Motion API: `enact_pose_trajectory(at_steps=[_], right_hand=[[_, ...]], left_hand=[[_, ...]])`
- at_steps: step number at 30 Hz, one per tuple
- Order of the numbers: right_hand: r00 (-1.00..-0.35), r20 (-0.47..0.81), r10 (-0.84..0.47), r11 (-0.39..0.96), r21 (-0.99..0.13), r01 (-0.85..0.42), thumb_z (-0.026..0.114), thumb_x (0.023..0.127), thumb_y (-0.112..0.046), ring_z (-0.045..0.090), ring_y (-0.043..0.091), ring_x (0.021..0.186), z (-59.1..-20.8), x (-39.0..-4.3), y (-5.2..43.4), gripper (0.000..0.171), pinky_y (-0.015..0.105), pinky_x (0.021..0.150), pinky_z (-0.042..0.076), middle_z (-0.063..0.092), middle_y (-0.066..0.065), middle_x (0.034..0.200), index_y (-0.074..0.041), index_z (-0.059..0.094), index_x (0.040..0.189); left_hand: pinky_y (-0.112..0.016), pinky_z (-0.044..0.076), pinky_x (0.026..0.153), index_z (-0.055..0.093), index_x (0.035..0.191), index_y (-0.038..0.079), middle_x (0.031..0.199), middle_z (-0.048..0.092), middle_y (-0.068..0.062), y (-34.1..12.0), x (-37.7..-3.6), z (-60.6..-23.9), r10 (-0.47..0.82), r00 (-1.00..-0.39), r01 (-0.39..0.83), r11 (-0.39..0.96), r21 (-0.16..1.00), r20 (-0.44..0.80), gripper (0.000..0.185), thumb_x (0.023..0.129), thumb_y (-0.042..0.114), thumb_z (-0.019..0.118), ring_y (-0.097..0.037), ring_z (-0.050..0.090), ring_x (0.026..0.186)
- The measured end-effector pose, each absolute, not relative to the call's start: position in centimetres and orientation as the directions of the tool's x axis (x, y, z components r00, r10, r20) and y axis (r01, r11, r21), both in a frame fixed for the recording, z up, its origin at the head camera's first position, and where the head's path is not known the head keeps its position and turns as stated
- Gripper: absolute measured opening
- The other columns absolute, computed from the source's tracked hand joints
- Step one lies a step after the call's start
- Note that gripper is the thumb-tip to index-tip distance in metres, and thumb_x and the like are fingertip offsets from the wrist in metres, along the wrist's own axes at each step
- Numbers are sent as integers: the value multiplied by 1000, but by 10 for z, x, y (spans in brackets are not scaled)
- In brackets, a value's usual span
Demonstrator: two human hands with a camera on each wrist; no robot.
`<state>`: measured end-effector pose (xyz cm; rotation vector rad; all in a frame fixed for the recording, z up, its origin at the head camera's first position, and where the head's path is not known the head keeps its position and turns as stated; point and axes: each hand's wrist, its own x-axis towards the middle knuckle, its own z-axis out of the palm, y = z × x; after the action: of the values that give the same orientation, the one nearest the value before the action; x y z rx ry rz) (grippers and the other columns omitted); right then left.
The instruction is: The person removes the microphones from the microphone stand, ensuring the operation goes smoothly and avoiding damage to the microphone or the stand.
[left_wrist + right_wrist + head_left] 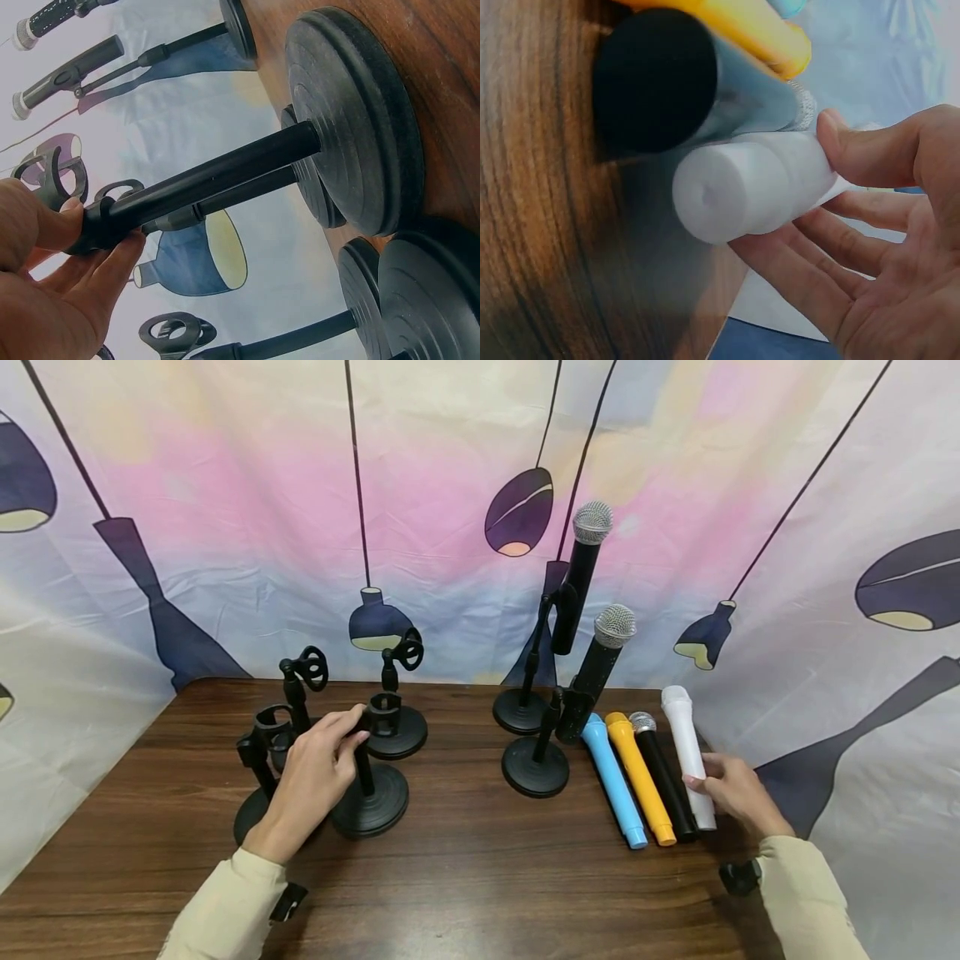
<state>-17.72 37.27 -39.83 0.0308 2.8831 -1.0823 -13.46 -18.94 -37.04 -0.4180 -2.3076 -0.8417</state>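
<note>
My left hand [311, 777]: my fingers and thumb are curled round the upper post of an empty black stand [369, 793], just under its clip; the left wrist view shows my thumb and fingertips pinching that post.
Empty black stand: upright on the table [465, 877], its round base flat on the wood at the front of a cluster of empty stands.
Other empty stands [393, 727]: three more, close behind and to the left of the one I hold, their bases nearly touching.
My right hand [738, 793]: my thumb lies on top of the white microphone [688, 756] near its tail end and my fingers curl under it; the right wrist view shows it resting across my fingers.
White microphone: lying on the table, rightmost in a row, just beside the black microphone [663, 777].
Row of microphones: blue [613, 781], yellow [640, 777], black, white, side by side.
Loaded stands [534, 760]: two, each carrying a black microphone with a silver grille, left of the row.
</note>
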Motion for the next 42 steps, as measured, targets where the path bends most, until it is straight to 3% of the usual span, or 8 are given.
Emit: enact_pose_trajectory(at_steps=[13,29,34,36,42], right_hand=[[-977,-205,61,749,-637,180,63,98,-16,67,38,90,-409,-187,376,58,46,67,59,58,40,114,26,43,133],[-970,-239,39,778,-603,180,60,100,-20,64,46,99,-411,-189,375,62,51,74,58,56,42,118,27,40,135],[-971,-240,5,793,-590,150,61,102,-23,61,51,104,-409,-188,376,65,52,77,58,54,43,120,27,39,136],[-971,-240,-5,805,-577,139,62,102,-26,60,52,105,-407,-187,377,67,53,77,57,53,43,121,28,38,136],[-979,-202,14,882,-460,107,63,101,-37,55,57,111,-392,-184,374,75,57,83,52,49,45,129,25,41,136]], left_hand=[[-32,40,57,62,133,-8,115,68,-21,-189,-134,-371,71,-752,472,752,461,655,39,95,-4,68,-16,55,66],[-35,43,58,61,134,-7,114,67,-20,-188,-133,-372,61,-752,462,759,458,656,40,95,-3,68,-18,57,68],[-39,46,60,59,139,-3,121,65,-20,-188,-131,-371,66,-761,455,763,459,645,42,97,-1,66,-23,62,76],[-44,51,65,57,142,0,126,63,-20,-189,-129,-370,72,-765,455,764,458,640,46,97,2,67,-29,66,86],[-56,55,73,49,150,6,139,56,-22,-190,-120,-361,98,-736,469,788,399,670,59,96,8,72,-41,67,101]])
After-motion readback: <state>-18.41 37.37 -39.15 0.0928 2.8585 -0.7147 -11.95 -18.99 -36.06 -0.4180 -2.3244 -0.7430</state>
